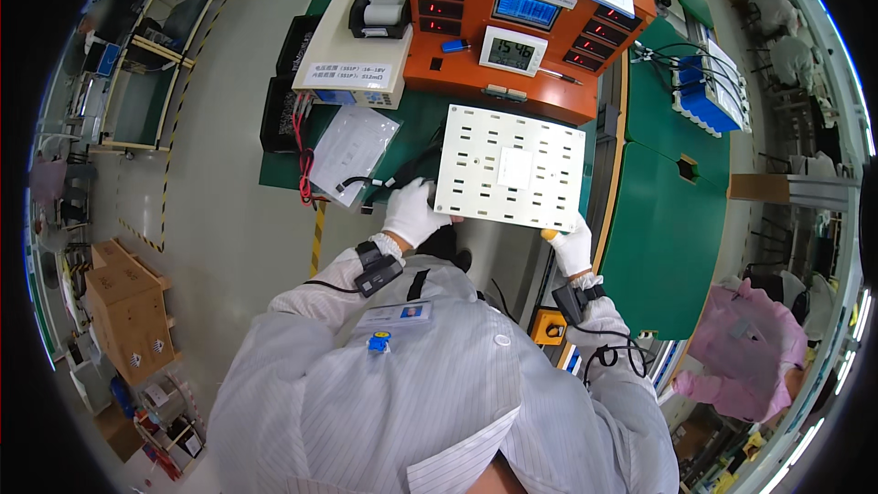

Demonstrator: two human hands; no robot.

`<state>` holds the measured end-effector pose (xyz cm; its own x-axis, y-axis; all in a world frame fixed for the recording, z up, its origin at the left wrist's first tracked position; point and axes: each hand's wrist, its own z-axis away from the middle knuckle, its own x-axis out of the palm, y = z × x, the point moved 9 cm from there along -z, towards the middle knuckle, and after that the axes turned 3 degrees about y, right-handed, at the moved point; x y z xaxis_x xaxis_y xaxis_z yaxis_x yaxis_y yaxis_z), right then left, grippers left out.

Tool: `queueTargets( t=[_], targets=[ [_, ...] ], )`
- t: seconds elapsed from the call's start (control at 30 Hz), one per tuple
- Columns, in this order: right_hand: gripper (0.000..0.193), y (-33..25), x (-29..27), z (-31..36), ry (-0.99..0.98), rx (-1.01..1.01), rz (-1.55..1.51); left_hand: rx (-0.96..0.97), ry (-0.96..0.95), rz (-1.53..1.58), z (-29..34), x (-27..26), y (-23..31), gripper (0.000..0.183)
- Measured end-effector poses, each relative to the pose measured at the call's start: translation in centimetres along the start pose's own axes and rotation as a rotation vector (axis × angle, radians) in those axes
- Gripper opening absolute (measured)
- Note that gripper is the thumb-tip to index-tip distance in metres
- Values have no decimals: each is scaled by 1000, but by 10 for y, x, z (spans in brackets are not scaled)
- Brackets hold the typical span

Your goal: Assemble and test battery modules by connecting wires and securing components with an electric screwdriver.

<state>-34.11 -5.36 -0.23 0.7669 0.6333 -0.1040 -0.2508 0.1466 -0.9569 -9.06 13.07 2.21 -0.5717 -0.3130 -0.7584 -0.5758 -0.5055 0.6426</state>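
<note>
A white slotted panel (476,185) with a blank-looking label at its middle is held up in front of me, over the near edge of the green workbench. My white-gloved left hand (413,213) closes on its lower left corner, the fingers partly hidden at the edge. At the lower right corner, my gloved right hand (572,249) grips the panel from below, with a yellowish fingertip showing. A black cable with a white connector (375,182) lies just beyond my left hand. What is under the panel cannot be seen.
An orange test console (549,96) with a small clock (510,51) stands behind the panel. Left of it are a beige tester (352,55), red leads (305,174) and a plastic-sleeved sheet (357,148). On the right bench sits a blue battery pack (709,91). A co-worker in pink (745,348) is at right.
</note>
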Motion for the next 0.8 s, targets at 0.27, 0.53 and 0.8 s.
queueTargets(
  t=[0.27, 0.53, 0.8],
  targets=[
    [52, -47, -1, -30, 104, -62, -2, 102, -3, 259, -41, -33, 31, 39],
    [40, -70, -1, -54, 276, 189, 46, -181, -108, 497, -93, -47, 23, 52],
    [38, -51, 8, -61, 297, 193, 179, -356, -214, 517, -70, -14, -11, 51]
  ],
)
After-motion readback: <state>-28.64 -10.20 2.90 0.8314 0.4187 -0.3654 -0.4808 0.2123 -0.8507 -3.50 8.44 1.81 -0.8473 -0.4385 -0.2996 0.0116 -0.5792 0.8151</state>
